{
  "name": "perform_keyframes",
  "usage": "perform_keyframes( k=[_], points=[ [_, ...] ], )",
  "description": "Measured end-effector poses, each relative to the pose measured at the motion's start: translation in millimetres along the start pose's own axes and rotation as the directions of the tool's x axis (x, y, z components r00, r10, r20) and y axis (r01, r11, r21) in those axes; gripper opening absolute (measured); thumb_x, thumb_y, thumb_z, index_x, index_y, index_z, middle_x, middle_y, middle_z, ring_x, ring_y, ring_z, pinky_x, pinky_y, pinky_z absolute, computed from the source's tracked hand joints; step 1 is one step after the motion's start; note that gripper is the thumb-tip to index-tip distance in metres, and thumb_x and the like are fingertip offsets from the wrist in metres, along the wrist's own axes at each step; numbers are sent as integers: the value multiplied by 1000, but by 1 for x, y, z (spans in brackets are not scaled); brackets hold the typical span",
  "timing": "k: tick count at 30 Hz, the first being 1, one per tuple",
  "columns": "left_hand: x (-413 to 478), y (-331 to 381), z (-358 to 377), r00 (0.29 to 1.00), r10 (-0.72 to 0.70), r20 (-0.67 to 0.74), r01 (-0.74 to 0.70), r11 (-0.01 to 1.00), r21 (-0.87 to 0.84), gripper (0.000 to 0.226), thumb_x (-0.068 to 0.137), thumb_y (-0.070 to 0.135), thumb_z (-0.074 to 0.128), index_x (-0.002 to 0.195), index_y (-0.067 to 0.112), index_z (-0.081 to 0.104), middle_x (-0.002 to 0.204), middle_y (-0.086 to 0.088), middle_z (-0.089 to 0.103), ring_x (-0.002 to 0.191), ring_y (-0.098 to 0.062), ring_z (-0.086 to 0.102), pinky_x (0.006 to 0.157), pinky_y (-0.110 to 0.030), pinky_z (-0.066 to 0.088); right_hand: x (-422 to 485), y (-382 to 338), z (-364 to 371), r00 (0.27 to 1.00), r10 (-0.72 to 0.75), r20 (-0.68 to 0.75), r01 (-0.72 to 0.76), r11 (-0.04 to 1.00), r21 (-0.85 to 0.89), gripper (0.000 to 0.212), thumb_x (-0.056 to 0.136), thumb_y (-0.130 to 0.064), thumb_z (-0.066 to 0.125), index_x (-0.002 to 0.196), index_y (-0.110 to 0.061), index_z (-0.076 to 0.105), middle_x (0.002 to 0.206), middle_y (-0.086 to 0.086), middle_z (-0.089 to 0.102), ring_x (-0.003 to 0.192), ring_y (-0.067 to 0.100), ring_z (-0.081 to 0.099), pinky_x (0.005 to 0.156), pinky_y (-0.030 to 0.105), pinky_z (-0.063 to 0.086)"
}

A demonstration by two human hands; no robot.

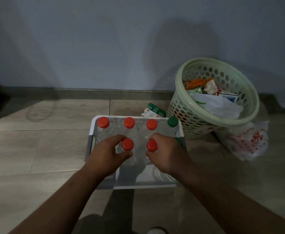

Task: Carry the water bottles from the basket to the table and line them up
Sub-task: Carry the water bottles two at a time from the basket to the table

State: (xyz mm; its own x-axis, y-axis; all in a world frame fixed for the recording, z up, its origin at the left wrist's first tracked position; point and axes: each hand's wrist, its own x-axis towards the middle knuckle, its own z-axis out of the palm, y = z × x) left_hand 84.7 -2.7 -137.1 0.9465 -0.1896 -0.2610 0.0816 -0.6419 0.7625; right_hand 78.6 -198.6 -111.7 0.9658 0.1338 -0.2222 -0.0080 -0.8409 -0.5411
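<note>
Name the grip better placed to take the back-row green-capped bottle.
Right, probably, once free: the right grip lies nearest the green-capped bottle; the left grip is farther off. Each holds a red-capped bottle.

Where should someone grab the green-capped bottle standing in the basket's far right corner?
By the neck just under its cap, coming straight down from above. The green-capped bottle stands upright, its body hemmed in by the basket wall and a red-capped bottle beside it, so only the top is free.

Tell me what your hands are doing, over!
Left hand grips one red-capped bottle. Right hand grips a second red-capped bottle. Both inside white basket. Green waste bin beside it, not blocking.
</note>
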Motion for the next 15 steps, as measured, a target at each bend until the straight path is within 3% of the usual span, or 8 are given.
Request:
perform_keyframes(
  k=[4,11,13,15],
  points=[
    [-10,-5,-5,998,31,-58,-31,1000,4,31,77,28,79,106,31,68,109,14,69,102,-9,65,93,-38,54,0,-1,5,999,20,-29,-20,1000,17,17,81,-26,74,82,-19,59,80,-5,63,78,8,57,62,5,35],
    [-19,-17,-24,995,3,-105,0,1000,26,32,76,23,80,106,27,71,106,11,70,95,-4,62,76,-9,41,8,-16,5,999,17,40,-14,997,-70,13,84,-29,69,85,-17,66,90,2,71,86,17,65,71,23,45],
    [-21,-19,-26,995,2,-95,2,999,46,30,77,25,79,105,27,71,105,12,70,96,-6,64,75,-9,41,9,-19,9,999,13,38,-9,996,-86,14,82,-29,69,83,-16,66,89,4,72,85,19,66,71,25,48],
    [-21,-21,-25,995,1,-96,5,998,59,29,78,26,78,106,26,70,107,8,72,98,-10,66,80,-18,46,8,-19,14,1000,16,14,-15,998,-58,13,81,-28,70,81,-16,66,87,4,72,83,19,66,72,27,50]
  ],
)
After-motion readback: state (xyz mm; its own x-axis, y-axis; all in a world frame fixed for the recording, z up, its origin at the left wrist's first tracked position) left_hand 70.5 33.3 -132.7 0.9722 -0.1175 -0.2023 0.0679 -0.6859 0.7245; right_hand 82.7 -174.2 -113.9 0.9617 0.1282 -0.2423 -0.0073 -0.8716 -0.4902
